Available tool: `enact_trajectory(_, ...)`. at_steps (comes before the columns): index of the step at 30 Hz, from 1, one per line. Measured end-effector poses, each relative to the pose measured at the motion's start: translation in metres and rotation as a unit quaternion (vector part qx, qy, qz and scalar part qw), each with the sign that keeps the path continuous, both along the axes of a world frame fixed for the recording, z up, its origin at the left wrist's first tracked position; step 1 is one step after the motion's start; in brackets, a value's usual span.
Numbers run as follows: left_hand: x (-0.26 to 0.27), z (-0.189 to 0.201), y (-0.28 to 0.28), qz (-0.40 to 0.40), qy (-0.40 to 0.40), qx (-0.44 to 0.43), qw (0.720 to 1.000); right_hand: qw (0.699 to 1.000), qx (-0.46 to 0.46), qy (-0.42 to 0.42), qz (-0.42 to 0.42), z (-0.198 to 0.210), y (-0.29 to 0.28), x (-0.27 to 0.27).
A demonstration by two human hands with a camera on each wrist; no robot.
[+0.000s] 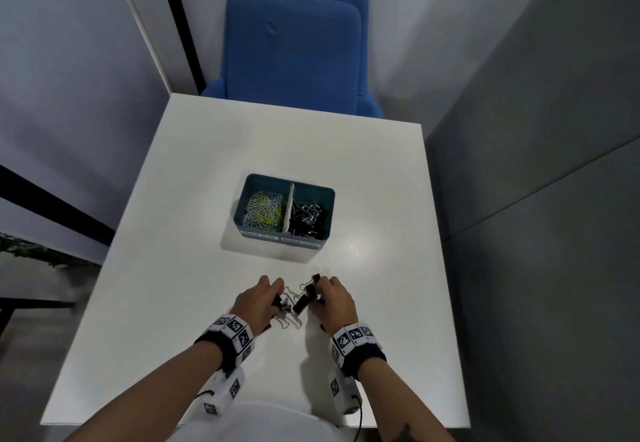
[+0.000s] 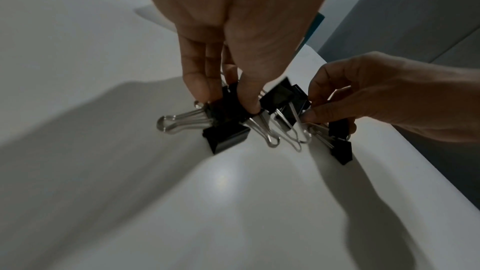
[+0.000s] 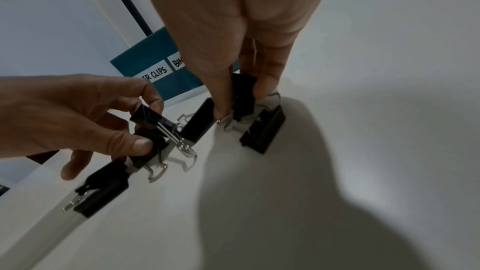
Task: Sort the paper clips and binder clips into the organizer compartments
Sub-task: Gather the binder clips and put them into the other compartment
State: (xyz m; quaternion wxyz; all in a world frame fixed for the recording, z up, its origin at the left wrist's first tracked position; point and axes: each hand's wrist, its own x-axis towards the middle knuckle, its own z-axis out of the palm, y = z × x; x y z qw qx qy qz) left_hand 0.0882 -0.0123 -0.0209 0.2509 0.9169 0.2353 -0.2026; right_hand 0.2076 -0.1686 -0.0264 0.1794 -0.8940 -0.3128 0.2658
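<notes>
A small cluster of black binder clips lies on the white table just in front of the teal organizer, likely the last pieces to sort. The left hand pinches one clip between thumb and fingers; the right hand pinches another, probably gathering several at once. The organizer's left compartment holds paper clips, its right one binder clips. A blue chair stands behind.

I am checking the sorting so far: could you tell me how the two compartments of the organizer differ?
The left compartment holds thin wire paper clips, yellow and pale; the right compartment holds chunky black binder clips with silver handles. A white divider separates them. Both sit in the same teal organizer, each with a front label.
</notes>
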Motion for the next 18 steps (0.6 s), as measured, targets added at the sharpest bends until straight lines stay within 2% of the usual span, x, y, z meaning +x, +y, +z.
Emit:
enact_trajectory(5,0.001,0.008,0.002,-0.008,0.002,0.013,1.000,1.000,0.022,0.004,-0.006,0.011,-0.004,0.003)
enact_trajectory(9,0.001,0.020,0.007,0.004,-0.036,-0.003,0.999,0.997,0.072,-0.023,-0.033,0.039,0.000,0.012)
enact_trajectory(14,0.028,0.064,0.007,0.020,-0.140,0.004,0.990,0.977,0.196,-0.066,-0.060,0.099,0.036,0.045)
enact_trajectory(18,0.075,0.109,0.021,0.066,-0.243,0.027,0.967,0.957,0.268,-0.046,-0.100,0.122,0.061,0.070)
